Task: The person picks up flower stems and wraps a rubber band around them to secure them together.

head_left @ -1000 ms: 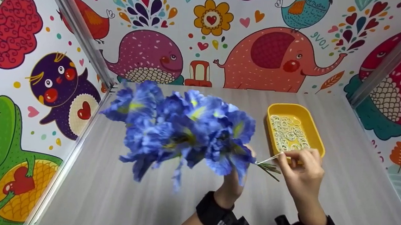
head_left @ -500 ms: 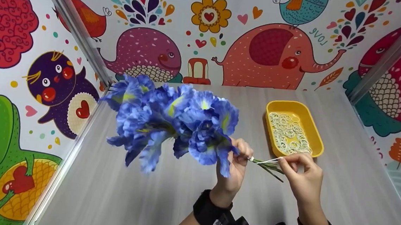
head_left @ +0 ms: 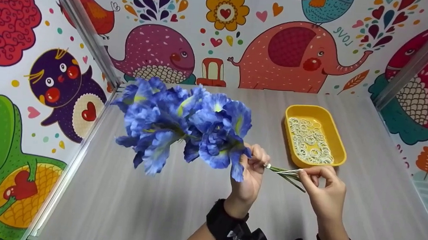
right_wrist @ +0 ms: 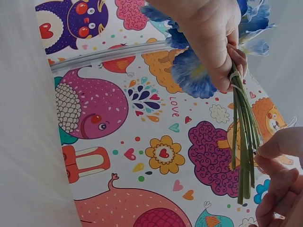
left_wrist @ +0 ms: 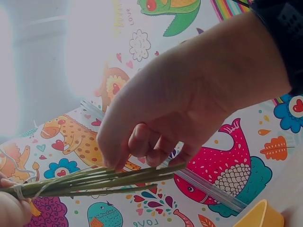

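A bunch of blue artificial irises [head_left: 199, 121] with yellow centres is held up over the table, blooms to the left. My left hand [head_left: 249, 177] grips the green stems [head_left: 292, 177] just below the blooms. A pale rubber band [head_left: 268, 166] is wound round the stems beside its fingers. My right hand [head_left: 326, 188] pinches a stretched loop of that band near the cut ends. In the left wrist view, the band's wrap [left_wrist: 19, 190] sits at the fingertips of the left hand [left_wrist: 12, 210]. The right wrist view shows the stem ends [right_wrist: 245, 175] hanging past the right hand [right_wrist: 281, 175].
A yellow tray [head_left: 341, 151] behind my right hand holds many loose pale rubber bands [head_left: 310, 140]. The grey table [head_left: 147, 209] is bordered by printed cartoon panels [head_left: 220, 34] at the back and sides, with metal strips at the corners.
The blooms have shifted left and turned, so my left hand and the wrapped band show more. My right hand keeps its pinch on the stretched loop and has moved slightly.
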Tool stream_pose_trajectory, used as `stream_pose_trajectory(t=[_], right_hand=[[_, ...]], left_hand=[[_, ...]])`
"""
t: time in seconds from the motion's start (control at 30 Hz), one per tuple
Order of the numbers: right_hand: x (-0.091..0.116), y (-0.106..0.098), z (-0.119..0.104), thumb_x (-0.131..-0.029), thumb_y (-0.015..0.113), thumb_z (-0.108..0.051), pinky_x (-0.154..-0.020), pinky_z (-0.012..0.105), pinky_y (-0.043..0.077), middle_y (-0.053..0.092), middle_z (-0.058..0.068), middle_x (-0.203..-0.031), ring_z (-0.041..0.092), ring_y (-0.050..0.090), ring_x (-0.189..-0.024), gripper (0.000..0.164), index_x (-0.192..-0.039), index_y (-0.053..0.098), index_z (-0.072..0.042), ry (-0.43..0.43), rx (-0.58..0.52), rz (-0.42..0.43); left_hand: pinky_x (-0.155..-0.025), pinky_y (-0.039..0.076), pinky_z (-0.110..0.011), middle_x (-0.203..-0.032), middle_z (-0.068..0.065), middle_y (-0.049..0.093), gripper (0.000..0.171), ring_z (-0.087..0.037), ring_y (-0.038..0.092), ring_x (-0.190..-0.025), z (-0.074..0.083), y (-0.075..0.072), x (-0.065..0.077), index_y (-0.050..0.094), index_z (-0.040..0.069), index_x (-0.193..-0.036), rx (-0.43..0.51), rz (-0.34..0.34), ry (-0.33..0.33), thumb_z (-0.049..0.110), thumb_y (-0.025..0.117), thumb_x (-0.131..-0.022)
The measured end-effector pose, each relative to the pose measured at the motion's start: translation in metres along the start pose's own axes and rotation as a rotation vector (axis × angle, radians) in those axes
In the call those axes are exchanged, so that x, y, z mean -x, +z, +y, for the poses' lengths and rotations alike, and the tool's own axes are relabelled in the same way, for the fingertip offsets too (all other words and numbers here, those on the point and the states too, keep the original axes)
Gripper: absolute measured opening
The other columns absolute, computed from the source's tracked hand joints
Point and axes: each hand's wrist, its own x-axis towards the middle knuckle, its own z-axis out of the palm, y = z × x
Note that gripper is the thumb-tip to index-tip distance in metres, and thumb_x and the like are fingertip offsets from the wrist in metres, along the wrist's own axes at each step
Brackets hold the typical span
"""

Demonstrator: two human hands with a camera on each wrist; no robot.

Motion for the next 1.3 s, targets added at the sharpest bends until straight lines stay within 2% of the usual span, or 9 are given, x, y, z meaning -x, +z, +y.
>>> stream_pose_trajectory(t=[0.07, 0.23, 0.3, 0.5, 0.7, 0.83, 0.97, 1.13, 1.3], right_hand=[[-0.002, -0.001, -0.001, -0.070, 0.071, 0.021, -0.062, 0.014, 0.033, 0.046, -0.012, -0.065, 0.002, 0.041, -0.062, 0.015, -0.069, 0.063, 0.009, 0.018, -0.025, -0.012], [-0.006, -0.003, -0.005, -0.071, 0.070, 0.022, -0.056, 0.016, 0.033, 0.049, -0.010, -0.062, 0.004, 0.041, -0.058, 0.016, -0.069, 0.065, 0.006, 0.130, -0.121, -0.055], [-0.008, -0.004, -0.006, -0.071, 0.070, 0.022, -0.056, 0.016, 0.033, 0.048, -0.009, -0.062, 0.005, 0.041, -0.058, 0.016, -0.070, 0.066, 0.006, 0.124, -0.119, -0.082], [-0.016, -0.003, -0.007, -0.068, 0.075, 0.019, -0.061, 0.015, 0.033, 0.048, -0.011, -0.065, 0.005, 0.041, -0.065, 0.017, -0.070, 0.067, 0.003, -0.080, 0.005, -0.188], [-0.023, 0.004, -0.009, -0.065, 0.077, 0.017, -0.066, 0.015, 0.032, 0.048, -0.003, -0.061, 0.006, 0.041, -0.073, 0.023, -0.070, 0.068, -0.003, -0.284, 0.041, -0.263], [-0.028, 0.012, -0.016, -0.067, 0.077, 0.011, -0.078, 0.018, 0.028, 0.049, 0.001, -0.061, 0.010, 0.041, -0.077, 0.019, -0.071, 0.070, -0.006, -0.414, 0.058, -0.248], [-0.033, 0.020, -0.023, -0.065, 0.075, 0.008, -0.085, 0.026, 0.022, 0.055, 0.003, -0.062, 0.018, 0.041, -0.077, 0.018, -0.071, 0.069, -0.007, -0.533, 0.094, -0.228], [-0.039, 0.023, -0.023, -0.063, 0.074, 0.008, -0.088, 0.029, 0.021, 0.058, 0.004, -0.061, 0.022, 0.042, -0.076, 0.016, -0.071, 0.068, -0.005, -0.595, 0.153, -0.243], [-0.041, 0.017, -0.017, -0.065, 0.073, 0.002, -0.084, 0.025, 0.022, 0.051, 0.001, -0.058, 0.018, 0.042, -0.074, 0.011, -0.070, 0.068, -0.007, -0.582, 0.105, -0.247]], left_hand=[[-0.059, 0.015, -0.028, -0.071, 0.000, 0.019, 0.035, -0.014, 0.019, -0.062, 0.001, 0.000, -0.001, 0.021, 0.013, -0.082, 0.020, 0.014, -0.026, 0.037, 0.035, -0.104], [-0.061, 0.014, -0.028, -0.072, 0.000, 0.018, 0.032, -0.013, 0.019, -0.063, 0.004, -0.001, -0.002, 0.025, 0.016, -0.082, 0.136, 0.059, -0.129, 0.039, 0.035, -0.102], [-0.062, 0.015, -0.028, -0.072, 0.000, 0.017, 0.030, -0.013, 0.019, -0.064, 0.005, -0.003, -0.002, 0.027, 0.017, -0.083, 0.170, 0.053, -0.164, 0.039, 0.034, -0.102], [-0.063, 0.017, -0.027, -0.072, 0.001, 0.018, 0.037, -0.011, 0.020, -0.063, 0.008, -0.007, -0.003, 0.024, 0.017, -0.079, 0.150, 0.006, -0.295, 0.044, 0.038, -0.100], [-0.063, 0.019, -0.027, -0.070, 0.002, 0.020, 0.048, -0.009, 0.022, -0.061, 0.008, -0.009, -0.002, 0.021, 0.014, -0.075, 0.083, 0.001, -0.440, 0.051, 0.043, -0.096], [-0.063, 0.024, -0.023, -0.069, 0.004, 0.022, 0.045, -0.007, 0.025, -0.061, 0.003, -0.012, 0.002, 0.021, 0.016, -0.075, 0.059, 0.023, -0.497, 0.051, 0.040, -0.097], [-0.064, 0.026, -0.021, -0.069, 0.006, 0.023, 0.036, -0.005, 0.026, -0.061, -0.002, -0.015, 0.006, 0.022, 0.017, -0.078, 0.055, 0.039, -0.540, 0.044, 0.027, -0.102], [-0.065, 0.026, -0.020, -0.069, 0.007, 0.024, 0.031, -0.004, 0.026, -0.062, -0.007, -0.018, 0.007, 0.023, 0.017, -0.080, 0.041, 0.058, -0.591, 0.031, 0.011, -0.105], [-0.068, 0.032, -0.023, -0.070, 0.007, 0.027, 0.032, -0.006, 0.029, -0.063, -0.004, -0.020, 0.002, 0.026, 0.017, -0.081, 0.064, 0.138, -0.586, 0.024, 0.008, -0.106]])
